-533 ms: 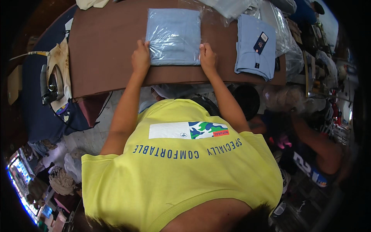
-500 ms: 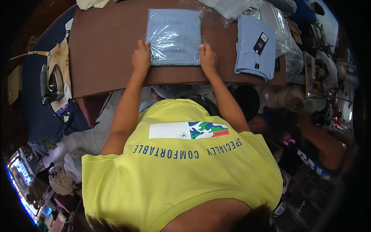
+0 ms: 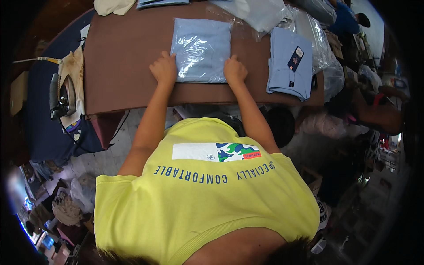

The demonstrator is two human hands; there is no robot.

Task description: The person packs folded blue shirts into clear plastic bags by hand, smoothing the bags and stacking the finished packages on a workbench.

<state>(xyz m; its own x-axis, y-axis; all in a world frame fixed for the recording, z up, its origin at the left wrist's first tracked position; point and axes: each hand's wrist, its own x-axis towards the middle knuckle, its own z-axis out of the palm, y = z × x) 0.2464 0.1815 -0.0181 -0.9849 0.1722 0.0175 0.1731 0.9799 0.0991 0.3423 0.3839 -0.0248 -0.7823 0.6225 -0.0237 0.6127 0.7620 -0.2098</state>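
A folded light-blue garment in a clear plastic bag [image 3: 202, 51] lies flat on the brown-covered table [image 3: 128, 62] in front of me. At its left edge, my left hand [image 3: 163, 68] is closed, fingers curled against the bag's side. My right hand [image 3: 235, 70] is likewise closed at the bag's right edge, near its lower corner. The fingertips are partly hidden, but both hands appear to grip the plastic. To the right of my right hand rests an unbagged folded light-blue garment [image 3: 279, 51], bearing a dark hang tag [image 3: 296, 58].
An iron [image 3: 66, 104] stands on a scorched cloth [image 3: 73, 62] at the left, its cord trailing. Clear plastic bags [image 3: 260, 13] heap up at the far right. More folded blue pieces [image 3: 161, 3] and cream cloth [image 3: 112, 6] lie along the far side. Another person [image 3: 375, 110] is at the right.
The view has shifted, bringing the folded blue pieces at the far side into sight. My fingers are curled more tightly at the bag's edges. The person at the right has moved.
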